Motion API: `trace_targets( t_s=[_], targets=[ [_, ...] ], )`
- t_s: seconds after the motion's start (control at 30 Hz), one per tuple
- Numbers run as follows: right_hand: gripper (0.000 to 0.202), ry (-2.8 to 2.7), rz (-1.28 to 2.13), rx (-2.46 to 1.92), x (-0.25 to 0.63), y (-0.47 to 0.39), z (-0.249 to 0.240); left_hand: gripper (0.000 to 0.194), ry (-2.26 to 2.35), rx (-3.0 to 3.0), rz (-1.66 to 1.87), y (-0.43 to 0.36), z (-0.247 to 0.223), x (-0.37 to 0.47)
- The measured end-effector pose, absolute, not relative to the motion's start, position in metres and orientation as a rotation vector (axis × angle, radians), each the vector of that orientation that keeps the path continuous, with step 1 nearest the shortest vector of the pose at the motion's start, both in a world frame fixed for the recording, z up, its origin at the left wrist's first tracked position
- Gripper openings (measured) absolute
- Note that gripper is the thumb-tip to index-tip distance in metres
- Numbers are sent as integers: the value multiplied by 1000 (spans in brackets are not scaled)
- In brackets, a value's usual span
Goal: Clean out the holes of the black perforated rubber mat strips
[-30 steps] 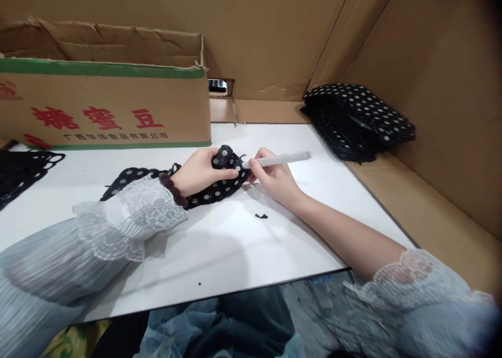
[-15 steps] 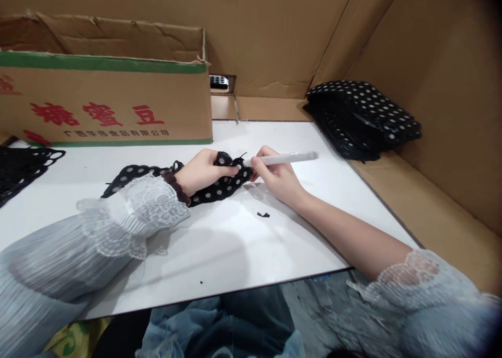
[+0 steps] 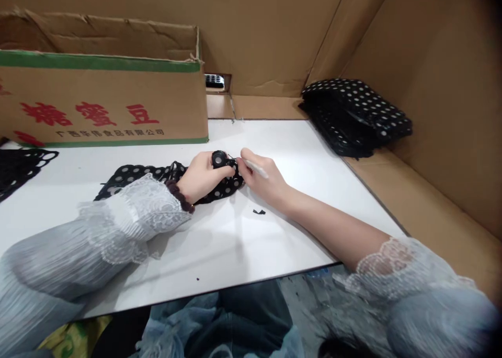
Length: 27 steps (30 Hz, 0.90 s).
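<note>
Black fabric with white dots [image 3: 129,175] lies on the white table [image 3: 274,248], running under my left wrist. My left hand [image 3: 204,176] pinches its bunched right end between thumb and fingers. Close against that end, my right hand [image 3: 263,177] is closed on a thin white pen-like tool [image 3: 257,168], whose tip meets the fabric near my left thumb. The exact tip is too small to make out. A small black scrap [image 3: 259,212] lies just below my right hand.
A cardboard box [image 3: 105,101] with green edges stands at the back left. Folded dotted black fabric [image 3: 356,114] sits at the back right, by the cardboard wall. Black openwork fabric [image 3: 23,167] lies at the left edge.
The white tool has swung from pointing right to lying across my right hand, which has turned and moved slightly left. A rounded fold of the fabric now stands up by my left fingers.
</note>
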State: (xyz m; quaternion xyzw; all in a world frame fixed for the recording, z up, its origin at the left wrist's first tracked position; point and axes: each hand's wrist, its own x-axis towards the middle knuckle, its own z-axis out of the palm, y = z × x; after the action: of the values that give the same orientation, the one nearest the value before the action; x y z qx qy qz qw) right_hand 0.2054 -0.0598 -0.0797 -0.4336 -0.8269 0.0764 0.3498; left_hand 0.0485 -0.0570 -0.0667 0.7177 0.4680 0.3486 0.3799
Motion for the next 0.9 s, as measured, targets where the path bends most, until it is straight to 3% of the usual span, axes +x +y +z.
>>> trace_targets(
  t_s=[0.33, 0.67, 0.9],
  targets=[
    [22, -2031, 307, -1076, 206, -64, -76, 10, 1115, 1790, 866, -53, -61, 47],
    [26, -1682, 941, -1004, 218, -63, -78, 14, 1375, 2031, 842, -48, -65, 44],
    [27, -1607, 1060, -897, 217, -67, -75, 25, 1250, 2112, 723, -52, -58, 43]
  ],
)
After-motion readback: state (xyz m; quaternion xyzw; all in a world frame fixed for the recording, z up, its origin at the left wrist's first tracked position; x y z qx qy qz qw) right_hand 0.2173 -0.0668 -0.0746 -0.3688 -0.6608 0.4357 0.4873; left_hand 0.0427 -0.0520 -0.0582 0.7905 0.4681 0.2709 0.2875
